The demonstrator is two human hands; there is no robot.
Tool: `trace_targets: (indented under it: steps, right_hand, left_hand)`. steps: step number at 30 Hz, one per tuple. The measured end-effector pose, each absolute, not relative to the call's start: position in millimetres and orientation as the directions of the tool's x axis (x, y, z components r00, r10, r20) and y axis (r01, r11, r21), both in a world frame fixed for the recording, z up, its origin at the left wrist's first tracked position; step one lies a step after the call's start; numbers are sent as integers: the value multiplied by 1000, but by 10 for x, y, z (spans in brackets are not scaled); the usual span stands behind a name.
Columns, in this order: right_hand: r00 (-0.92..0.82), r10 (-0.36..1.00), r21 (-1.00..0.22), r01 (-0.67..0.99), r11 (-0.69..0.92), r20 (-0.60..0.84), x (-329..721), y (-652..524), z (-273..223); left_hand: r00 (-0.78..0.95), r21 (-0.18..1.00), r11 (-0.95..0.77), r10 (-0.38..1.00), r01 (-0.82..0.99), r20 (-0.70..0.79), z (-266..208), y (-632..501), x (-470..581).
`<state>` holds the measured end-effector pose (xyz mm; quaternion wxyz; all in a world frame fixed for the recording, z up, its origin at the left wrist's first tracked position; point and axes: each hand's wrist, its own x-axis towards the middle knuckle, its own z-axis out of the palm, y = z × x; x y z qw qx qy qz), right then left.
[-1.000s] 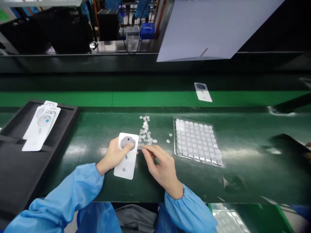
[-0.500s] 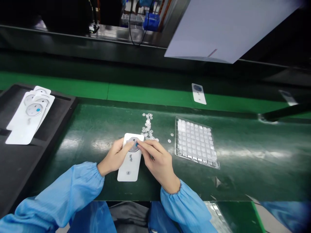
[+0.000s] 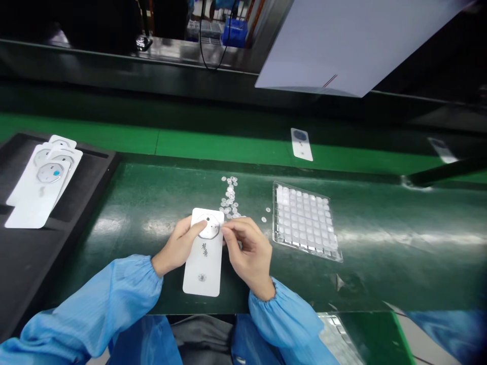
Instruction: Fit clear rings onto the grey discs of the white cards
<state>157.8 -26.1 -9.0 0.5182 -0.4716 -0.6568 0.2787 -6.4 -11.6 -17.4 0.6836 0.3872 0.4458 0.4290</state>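
My left hand grips a white phone back cover by its left side, the thumb lying on the octagonal camera area near the top. The cover is held tilted above the green bench and bears dark printed marks. Beside its upper right edge, my right hand has thumb and forefinger pinched together. Whatever lies between those fingertips is too small to make out. Small clear round discs lie scattered just beyond the cover. To the right sits a clear tray with rows of whitish pieces.
On the left, a black tray holds several overlapping white covers, one with a blue dot. Another cover lies on the bright green strip behind the bench. A large white panel hangs at upper right.
The blue dot on the held cover's camera area is no longer seen there. My right fingertips have moved right, off the camera area to the edge. Covers on the green strip have shifted left.
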Motion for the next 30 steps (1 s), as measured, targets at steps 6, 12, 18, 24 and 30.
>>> trace_targets:
  steps: [6, 12, 18, 24, 30]
  right_hand:
    - [234, 929, -955, 145, 258, 286, 2130, -512, 40]
    - [722, 691, -966, 182, -186, 3, 3758, -1660, -237]
    - [825, 539, -594, 521, -613, 167, 4063, -2196, -654]
    - [275, 821, -514, 857, 26, 501, 3130, -1092, -311]
    - [20, 928, -303, 948, 101, 372, 2647, -47, -205]
  left_hand:
    - [310, 761, 533, 843, -370, -439, -64, -113, -37]
    - [288, 762, 541, 839, -354, -462, -25, -107, -28]
    - [243, 789, 542, 839, -289, -487, -25, -86, -27]
    - [247, 815, 520, 850, -257, -465, -52, -88, -42]
    - [245, 809, 521, 851, -272, -465, -39, -91, -48]
